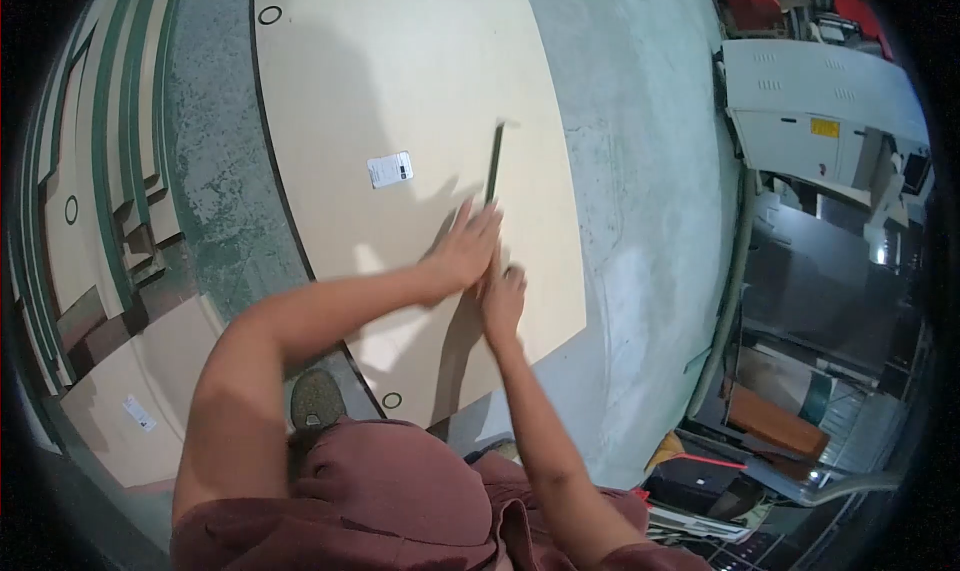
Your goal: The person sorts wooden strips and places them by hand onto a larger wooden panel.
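A large pale board [430, 81] lies on the floor, with a thin dark strip [495, 161] running lengthwise over its right half. My left hand [466, 254] rests at the strip's near end, fingers stretched out and slightly apart, and hides that end. Just below and to the right, my right hand [504, 301] is closed with bent fingers, close to the left one. What it holds is hidden. A white label [390, 170] is stuck on the board left of my hands. Black rings mark the board at its far left [270, 15] and near left [392, 400] corners.
Stacked boards with green edges [125, 141] lie at the left, beside another labelled board [150, 401]. Grey floor [640, 171] runs along the right. Beyond it are a light grey machine cabinet [825, 121], a thick hose [728, 311] and piled items. A shoe [317, 399] is by the near left edge.
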Available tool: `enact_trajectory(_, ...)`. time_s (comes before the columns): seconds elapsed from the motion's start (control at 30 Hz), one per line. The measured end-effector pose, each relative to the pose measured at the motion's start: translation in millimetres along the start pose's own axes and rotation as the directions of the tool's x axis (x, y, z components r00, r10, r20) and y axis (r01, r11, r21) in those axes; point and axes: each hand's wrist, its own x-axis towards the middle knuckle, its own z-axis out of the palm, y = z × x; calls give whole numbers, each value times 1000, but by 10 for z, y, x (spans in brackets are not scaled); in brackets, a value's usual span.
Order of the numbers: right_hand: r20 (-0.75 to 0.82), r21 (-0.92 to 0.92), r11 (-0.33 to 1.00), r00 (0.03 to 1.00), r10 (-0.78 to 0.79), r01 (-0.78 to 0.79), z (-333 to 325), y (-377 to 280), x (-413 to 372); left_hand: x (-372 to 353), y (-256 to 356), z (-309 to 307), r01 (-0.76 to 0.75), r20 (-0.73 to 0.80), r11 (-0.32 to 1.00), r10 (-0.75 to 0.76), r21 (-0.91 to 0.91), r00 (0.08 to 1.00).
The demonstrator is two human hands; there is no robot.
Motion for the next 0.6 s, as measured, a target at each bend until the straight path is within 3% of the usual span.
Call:
enact_trajectory(0.1, -10, -20, 1000, 1000, 14, -14, 103, -14, -749, -503, 475, 53, -24, 30, 998, 26, -61, 999)
enact_trajectory(0.17, -90, -18, 1000, 996, -11, 10, 196, 68, -924, -573, 596, -119, -57, 214, 998, 64, -41, 975)
enact_trajectory(0.2, -87, -16, 1000, 996, 1, -3, 197, 121, -884, -505, 610, -53, -67, 219, 997, 76, -46, 973)
enact_trajectory(0.3, 4, -43, 993, 994, 108, -108, 30, 354, -399, -46, 535, 225, -9, 30, 997, 11, -77, 999)
enact_trajectory(0.33, -127, -76, 994, 990, 67, -77, 98, 509, -260, 187, 504, 273, -11, 16, 996, 12, -87, 1000)
enact_trajectory(0.43, -70, -130, 974, 981, 179, -187, 4, 923, 270, 878, 492, 472, -71, -123, 996, 65, -45, 990)
enact_trajectory(0.5, -61, -88, 970, 973, 222, -227, -73, 1149, 485, 1351, 511, 441, -128, 11, 992, 128, -9, 992)
enact_trajectory(0.6, -48, -58, 956, 957, 287, -289, 32, 1262, 455, 1569, 626, 657, -191, -7, 981, 191, -24, 982)
